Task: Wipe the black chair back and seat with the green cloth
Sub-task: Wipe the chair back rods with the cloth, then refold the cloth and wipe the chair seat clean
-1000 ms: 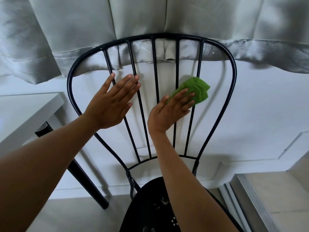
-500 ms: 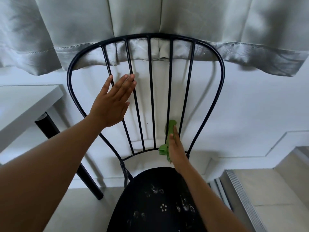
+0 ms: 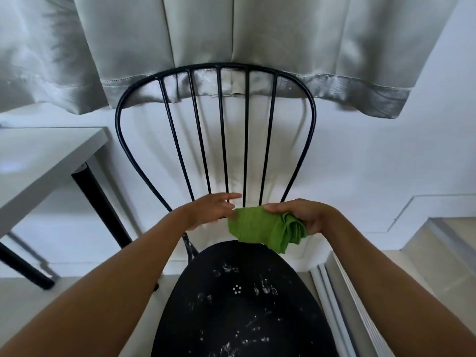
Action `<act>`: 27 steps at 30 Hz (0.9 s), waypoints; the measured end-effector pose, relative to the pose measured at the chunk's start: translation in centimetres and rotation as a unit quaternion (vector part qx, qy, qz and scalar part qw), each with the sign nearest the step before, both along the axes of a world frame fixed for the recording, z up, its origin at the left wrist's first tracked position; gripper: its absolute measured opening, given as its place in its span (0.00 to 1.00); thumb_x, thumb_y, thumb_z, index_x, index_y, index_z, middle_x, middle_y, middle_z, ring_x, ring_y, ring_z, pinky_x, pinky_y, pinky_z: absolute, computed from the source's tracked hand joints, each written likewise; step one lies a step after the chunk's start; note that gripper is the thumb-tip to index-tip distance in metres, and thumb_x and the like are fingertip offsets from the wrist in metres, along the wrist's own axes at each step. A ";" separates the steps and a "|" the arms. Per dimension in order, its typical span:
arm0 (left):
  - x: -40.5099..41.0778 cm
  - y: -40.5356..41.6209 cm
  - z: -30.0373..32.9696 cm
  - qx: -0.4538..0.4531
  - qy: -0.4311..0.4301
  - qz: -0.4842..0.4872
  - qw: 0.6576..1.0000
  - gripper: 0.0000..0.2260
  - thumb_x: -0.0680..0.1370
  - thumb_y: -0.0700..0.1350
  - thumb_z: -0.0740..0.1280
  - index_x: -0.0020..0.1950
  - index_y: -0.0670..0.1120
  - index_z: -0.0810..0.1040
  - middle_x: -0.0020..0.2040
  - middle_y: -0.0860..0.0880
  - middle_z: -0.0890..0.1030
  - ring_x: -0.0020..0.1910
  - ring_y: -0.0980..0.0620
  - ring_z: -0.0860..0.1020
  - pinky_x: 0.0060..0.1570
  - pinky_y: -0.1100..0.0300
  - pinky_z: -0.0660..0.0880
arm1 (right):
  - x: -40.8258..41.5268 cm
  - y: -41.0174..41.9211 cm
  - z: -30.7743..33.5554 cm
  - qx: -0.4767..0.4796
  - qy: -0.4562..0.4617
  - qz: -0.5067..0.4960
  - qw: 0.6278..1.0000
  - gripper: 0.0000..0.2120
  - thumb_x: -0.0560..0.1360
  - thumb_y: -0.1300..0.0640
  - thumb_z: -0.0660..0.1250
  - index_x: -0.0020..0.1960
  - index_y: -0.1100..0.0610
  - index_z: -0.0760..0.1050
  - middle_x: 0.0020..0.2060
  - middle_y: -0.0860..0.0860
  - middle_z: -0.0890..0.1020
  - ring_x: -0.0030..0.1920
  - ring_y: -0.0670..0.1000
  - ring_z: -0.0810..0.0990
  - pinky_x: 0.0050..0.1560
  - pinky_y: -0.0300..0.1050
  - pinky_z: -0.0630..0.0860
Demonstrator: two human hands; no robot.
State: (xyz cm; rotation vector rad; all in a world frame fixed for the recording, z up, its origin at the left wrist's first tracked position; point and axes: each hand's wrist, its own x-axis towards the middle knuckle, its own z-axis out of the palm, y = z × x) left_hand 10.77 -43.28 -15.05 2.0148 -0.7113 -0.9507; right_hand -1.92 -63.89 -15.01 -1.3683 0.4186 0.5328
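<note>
The black chair stands in front of me, its barred back (image 3: 221, 124) upright and its round seat (image 3: 239, 313) below, marked with white smudges. Both my hands hover just above the rear edge of the seat, in front of the lower ends of the bars. My right hand (image 3: 307, 215) grips the bunched end of the green cloth (image 3: 257, 226). My left hand (image 3: 212, 210) pinches the cloth's left corner with its lower fingers while the forefinger points right. The cloth hangs between the two hands, partly spread, and its lower tip reaches the seat's rim.
A grey curtain (image 3: 231, 34) hangs behind the top of the chair back against a white wall. A white table (image 3: 46, 153) with a black leg (image 3: 99, 204) stands to the left. A metal floor track (image 3: 342, 300) and a raised step lie to the right.
My right hand has drawn the cloth off the bars and back toward me. My left hand has left the upper bars and come down to take the cloth's left corner.
</note>
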 end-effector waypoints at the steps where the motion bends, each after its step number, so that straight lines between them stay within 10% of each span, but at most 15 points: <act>1: -0.4 0.0 0.2 0.013 0.030 -0.021 0.999 0.20 0.75 0.42 0.68 0.65 0.56 0.75 0.62 0.53 0.77 0.65 0.54 0.71 0.67 0.56 0.68 | -0.3 0.0 0.2 -0.001 0.002 0.010 1.000 0.21 0.72 0.51 0.65 0.60 0.62 0.76 0.50 0.57 0.84 0.47 0.54 0.83 0.53 0.48 0.79; 14: -1.7 1.5 3.8 -0.006 0.168 0.100 0.981 0.07 0.76 0.40 0.68 0.52 0.39 0.79 0.43 0.45 0.85 0.40 0.51 0.83 0.37 0.62 0.81 | -4.2 1.6 -2.1 0.197 -0.097 -0.101 0.970 0.35 0.64 0.45 0.75 0.65 0.60 0.69 0.58 0.60 0.80 0.54 0.59 0.82 0.49 0.54 0.81; 21: -1.9 3.1 3.9 -0.016 0.173 0.193 0.966 0.03 0.76 0.39 0.67 0.43 0.42 0.76 0.33 0.49 0.80 0.32 0.56 0.78 0.29 0.67 0.77 | -3.9 4.0 -1.2 0.034 -0.184 -0.064 0.980 0.34 0.70 0.74 0.68 0.69 0.49 0.67 0.65 0.62 0.70 0.60 0.58 0.77 0.51 0.45 0.81; 27: -2.1 4.1 4.4 -0.005 0.150 0.194 0.969 0.01 0.77 0.41 0.66 0.46 0.46 0.75 0.37 0.49 0.75 0.33 0.56 0.72 0.25 0.68 0.72 | -3.4 5.0 -0.1 -0.143 -0.207 -0.067 0.966 0.08 0.72 0.65 0.71 0.50 0.58 0.81 0.53 0.58 0.81 0.49 0.52 0.81 0.48 0.40 0.81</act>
